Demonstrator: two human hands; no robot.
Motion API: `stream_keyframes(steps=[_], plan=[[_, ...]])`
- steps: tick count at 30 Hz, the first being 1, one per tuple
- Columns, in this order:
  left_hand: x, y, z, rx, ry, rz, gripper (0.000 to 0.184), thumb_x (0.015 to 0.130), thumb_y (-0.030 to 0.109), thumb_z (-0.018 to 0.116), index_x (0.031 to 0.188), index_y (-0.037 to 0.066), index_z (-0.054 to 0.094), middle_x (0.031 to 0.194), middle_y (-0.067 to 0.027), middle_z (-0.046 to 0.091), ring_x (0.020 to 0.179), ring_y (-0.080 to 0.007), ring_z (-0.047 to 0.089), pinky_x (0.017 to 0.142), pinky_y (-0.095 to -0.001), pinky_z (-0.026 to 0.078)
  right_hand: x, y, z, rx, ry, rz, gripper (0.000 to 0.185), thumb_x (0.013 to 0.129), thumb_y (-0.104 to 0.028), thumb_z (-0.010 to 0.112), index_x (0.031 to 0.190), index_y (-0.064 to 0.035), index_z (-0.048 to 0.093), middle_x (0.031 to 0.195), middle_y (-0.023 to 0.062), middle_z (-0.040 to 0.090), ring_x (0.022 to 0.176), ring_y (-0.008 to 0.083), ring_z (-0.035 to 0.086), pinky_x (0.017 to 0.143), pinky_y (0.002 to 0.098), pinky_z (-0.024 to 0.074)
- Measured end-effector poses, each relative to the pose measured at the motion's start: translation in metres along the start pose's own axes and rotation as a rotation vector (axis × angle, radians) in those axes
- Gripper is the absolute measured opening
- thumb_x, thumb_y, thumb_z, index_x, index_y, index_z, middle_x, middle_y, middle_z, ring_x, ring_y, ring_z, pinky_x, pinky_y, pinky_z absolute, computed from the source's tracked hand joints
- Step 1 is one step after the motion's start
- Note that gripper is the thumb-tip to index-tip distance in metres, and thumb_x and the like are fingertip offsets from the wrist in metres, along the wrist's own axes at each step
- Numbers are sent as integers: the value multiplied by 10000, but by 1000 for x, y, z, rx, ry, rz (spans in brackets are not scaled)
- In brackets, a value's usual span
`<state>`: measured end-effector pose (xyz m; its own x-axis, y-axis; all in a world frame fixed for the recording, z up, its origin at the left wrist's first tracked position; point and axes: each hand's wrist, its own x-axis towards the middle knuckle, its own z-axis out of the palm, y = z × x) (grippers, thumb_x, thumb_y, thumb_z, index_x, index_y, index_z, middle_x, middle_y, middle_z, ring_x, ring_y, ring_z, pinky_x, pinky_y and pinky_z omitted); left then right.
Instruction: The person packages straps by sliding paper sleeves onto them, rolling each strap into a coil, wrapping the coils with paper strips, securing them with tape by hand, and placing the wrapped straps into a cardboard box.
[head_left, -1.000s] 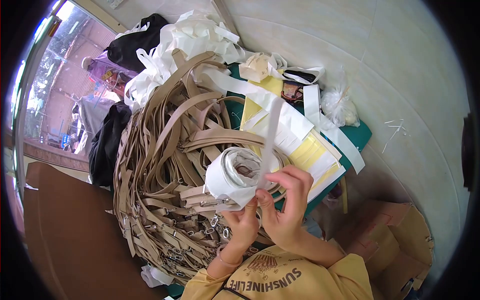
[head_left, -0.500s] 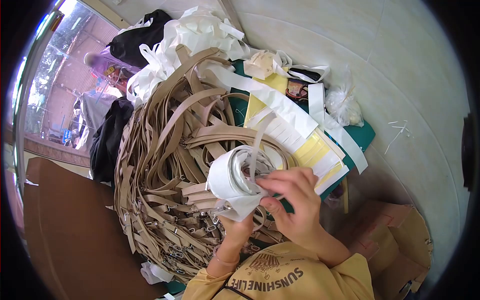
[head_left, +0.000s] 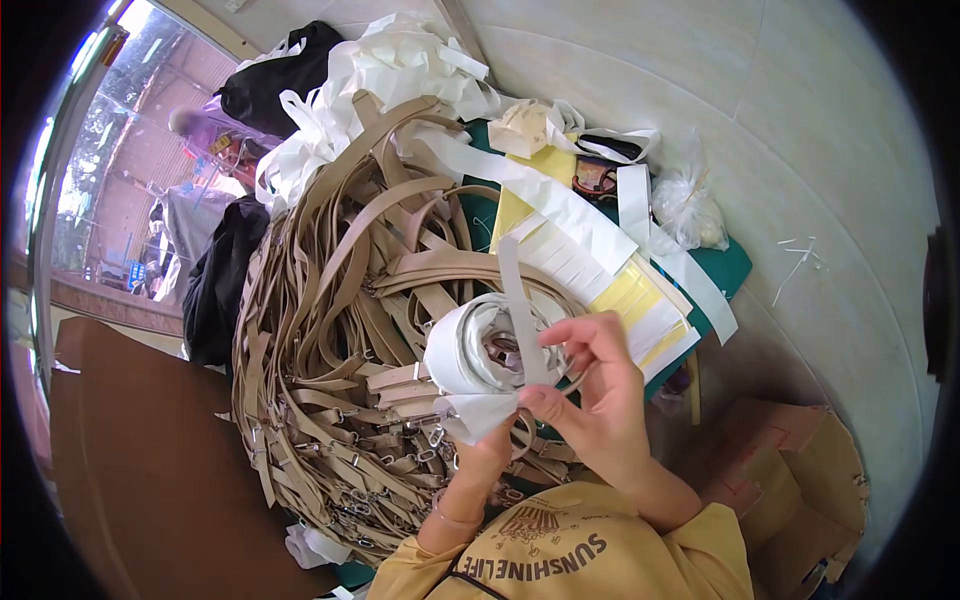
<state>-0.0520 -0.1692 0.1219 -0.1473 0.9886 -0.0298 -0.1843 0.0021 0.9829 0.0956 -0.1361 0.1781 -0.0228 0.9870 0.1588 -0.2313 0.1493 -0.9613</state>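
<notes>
The work lies on a green surface, seen in patches at the centre and right of the frame. A heap of tan straps with metal clips covers much of its left part. At the centre, beside the straps, is a white roll. The left hand is closed on the roll's loose lower edge, its fingers mostly hidden. The right hand is half open, its thumb at the lower end of a narrow white strip that stands up in front of the roll; whether it pinches the strip, I cannot tell.

Yellow and white sheets lie right of the roll, with a knotted clear bag above them. White fabric piles up at the upper centre, next to black cloth. A window fills the upper left, a pale tiled wall the upper right. A brown board leans at the lower left; an open cardboard box sits at the lower right.
</notes>
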Motion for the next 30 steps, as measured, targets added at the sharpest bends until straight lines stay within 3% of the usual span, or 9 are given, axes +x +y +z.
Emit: stream_keyframes(steps=[5, 10, 14, 16, 20, 23, 25, 29, 30], plan=[[6, -6, -13, 141, -48, 49, 601, 826, 113, 666, 1326, 15, 349, 1259, -96, 490, 1116, -210, 507, 969, -363, 399, -2, 4, -5, -261, -27, -139, 483, 697, -267, 798, 1029, -9, 560, 980, 24, 385, 890, 115, 385, 794, 232, 304], [5, -8, -9, 113, -36, 50, 583, 850, 104, 638, 1341, 20, 336, 1272, -92, 479, 1112, -206, 508, 964, -352, 400, -1, 5, -1, 296, -80, -24, 314, 770, -195, 741, 963, -6, 582, 981, 39, 434, 946, 138, 435, 858, 260, 346], [1, -10, -8, 66, -92, 126, 598, 846, 95, 644, 1349, 25, 329, 1284, -87, 471, 1107, -196, 509, 965, -339, 392, -3, 9, 8, 297, 44, -91, 143, 799, -35, 688, 885, -5, 578, 897, 18, 403, 876, 96, 425, 807, 217, 365], [1, -8, -5, 117, -77, 137, 604, 833, 102, 663, 1340, 30, 342, 1275, -82, 481, 1106, -189, 508, 964, -336, 387, -5, 7, 13, 352, 161, 93, 122, 804, -29, 681, 830, 3, 566, 851, 4, 403, 805, 90, 429, 754, 220, 378], [0, -2, 1, 45, -39, 80, 585, 818, 116, 685, 1307, 22, 378, 1230, -76, 517, 1088, -181, 516, 951, -332, 392, -4, 17, 13, 255, 97, 69, 278, 798, -68, 695, 994, -4, 507, 947, 10, 462, 863, 78, 437, 780, 208, 365], [1, 5, 10, -19, 36, 40, 557, 813, 136, 696, 1272, 9, 408, 1172, -76, 554, 1054, -179, 535, 935, -332, 402, 0, 18, 18, -28, 268, -85, 385, 777, -100, 726, 1043, -17, 461, 935, 21, 452, 805, 81, 394, 724, 203, 340], [4, 8, 16, -46, 59, 159, 315, 821, 30, 658, 1108, 8, 530, 1050, -62, 588, 913, -129, 568, 795, -270, 463, 0, 24, 21, -194, 380, -322, 461, 765, -134, 743, 1074, -24, 420, 916, 24, 417, 771, 92, 344, 698, 213, 316], [3, 12, 18, -77, 76, 102, 508, 832, 134, 673, 1253, 3, 419, 1133, -83, 574, 1013, -180, 555, 922, -331, 416, -9, 21, 20, -167, 448, -408, 422, 769, -145, 739, 1052, -9, 457, 921, 27, 397, 795, 101, 347, 717, 228, 323], [4, 10, 13, -69, 96, 88, 506, 836, 137, 668, 1255, 7, 417, 1140, -85, 570, 1016, -184, 554, 924, -337, 416, -10, 16, 13, -164, 274, -265, 411, 765, -149, 743, 1042, -3, 476, 934, 25, 407, 817, 101, 364, 728, 234, 331]])
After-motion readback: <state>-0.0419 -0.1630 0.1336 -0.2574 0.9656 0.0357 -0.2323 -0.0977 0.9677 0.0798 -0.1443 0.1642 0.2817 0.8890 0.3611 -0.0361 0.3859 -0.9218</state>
